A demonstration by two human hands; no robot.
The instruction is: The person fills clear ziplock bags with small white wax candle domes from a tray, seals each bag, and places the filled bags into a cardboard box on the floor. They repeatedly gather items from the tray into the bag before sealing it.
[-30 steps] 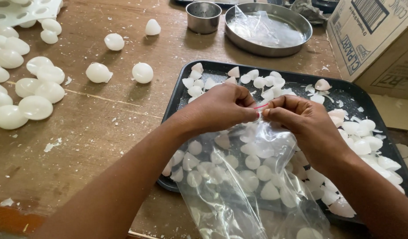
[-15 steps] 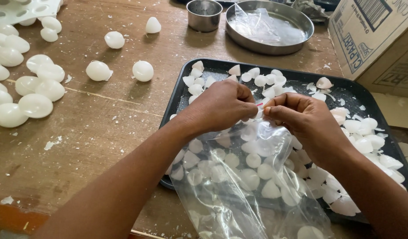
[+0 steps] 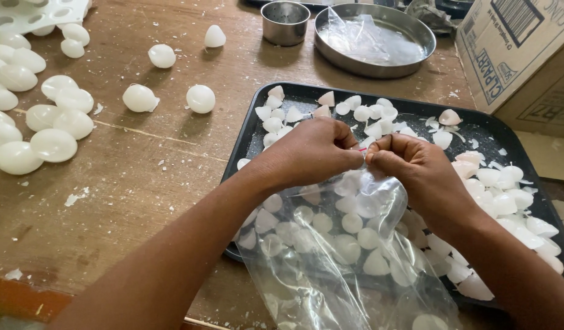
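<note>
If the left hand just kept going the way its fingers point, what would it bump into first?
Almost at once, the right hand: the left hand points rightward, and their fingertips nearly meet at the mouth of the clear plastic bag both pinch.

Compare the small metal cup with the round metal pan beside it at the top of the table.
The small metal cup is narrow and tall-walled; the round metal pan is wide and shallow. The cup looks empty, while the pan holds a crumpled clear plastic sheet. Both are round, silvery metal, upright on the wooden table, close together beyond the black tray.
</note>
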